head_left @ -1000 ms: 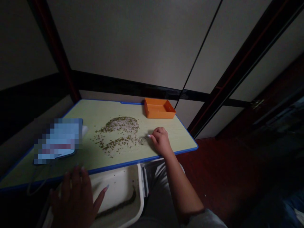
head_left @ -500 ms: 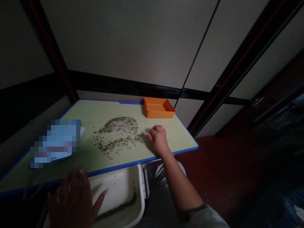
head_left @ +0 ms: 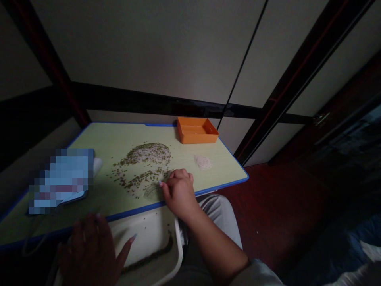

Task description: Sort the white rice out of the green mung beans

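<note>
My right hand (head_left: 181,190) is closed on a clear, thin curved piece (head_left: 154,191), its exact kind unclear, near the table's front edge. Just beyond it lies a spread of mixed green and pale grains (head_left: 149,155), with loose green ones scattered towards me. A small patch of pale grains (head_left: 203,161) sits apart on the right. Below the table edge, my left hand (head_left: 89,250) is over the left part of a white tray (head_left: 179,242), thumb stretched away from the other fingers. Dark green grains line the tray's near side and right corner.
An orange open box (head_left: 198,137) stands at the back right of the pale table (head_left: 114,133), which has a blue rim. A blurred-out phone-like device (head_left: 64,178) with a cable is on the left. Cabinet panels rise directly behind the table.
My right hand has moved left and towards me, bringing the clear piece to the front of the grains. The pale patch behind it now shows. My left hand has stayed at the tray.
</note>
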A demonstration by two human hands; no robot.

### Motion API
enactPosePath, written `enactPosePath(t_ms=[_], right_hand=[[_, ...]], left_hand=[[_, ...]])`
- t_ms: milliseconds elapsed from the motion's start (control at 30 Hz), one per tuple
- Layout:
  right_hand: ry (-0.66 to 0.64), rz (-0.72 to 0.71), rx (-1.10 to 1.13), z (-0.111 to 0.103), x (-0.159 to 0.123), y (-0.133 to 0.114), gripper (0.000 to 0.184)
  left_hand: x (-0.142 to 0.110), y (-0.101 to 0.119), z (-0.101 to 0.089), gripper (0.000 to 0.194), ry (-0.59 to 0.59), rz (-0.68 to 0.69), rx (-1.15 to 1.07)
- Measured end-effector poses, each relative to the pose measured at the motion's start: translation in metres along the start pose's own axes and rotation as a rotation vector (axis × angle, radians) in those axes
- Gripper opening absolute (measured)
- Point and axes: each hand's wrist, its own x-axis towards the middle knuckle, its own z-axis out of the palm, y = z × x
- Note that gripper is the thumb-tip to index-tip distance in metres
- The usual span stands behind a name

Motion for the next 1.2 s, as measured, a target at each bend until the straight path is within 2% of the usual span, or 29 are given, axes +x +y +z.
enactPosePath(t_ms=[200,533,733,900,1067,1200], right_hand=[[0.055,0.123,-0.146,-0.003,0.000,0.010,0.023],[0.150,0.263,-0.316,-0.018,0.002,0.045,0.026],[0.213,0.319,-0.277,-0.028,0.000,0.061,0.026],[0.254,0.323,-0.235,-0.036,-0.002,0.065,0.028],[0.191,0.290,-0.207,-0.029,-0.001,0.060,0.028],[0.161,0.305,-0.244,-0.023,0.003,0.059,0.026]], left_hand=[[0.000,0.002,-0.002,0.091,-0.027,-0.057,-0.012],[0.002,0.004,-0.008,0.094,-0.125,-0.056,0.011],[0.000,0.003,-0.007,0.093,-0.110,-0.091,-0.030],[0.000,0.004,-0.004,0.093,-0.100,-0.094,-0.044],[-0.002,0.003,0.000,0.092,-0.097,-0.137,-0.037],[-0.004,0.000,0.003,0.094,-0.082,-0.101,-0.032]])
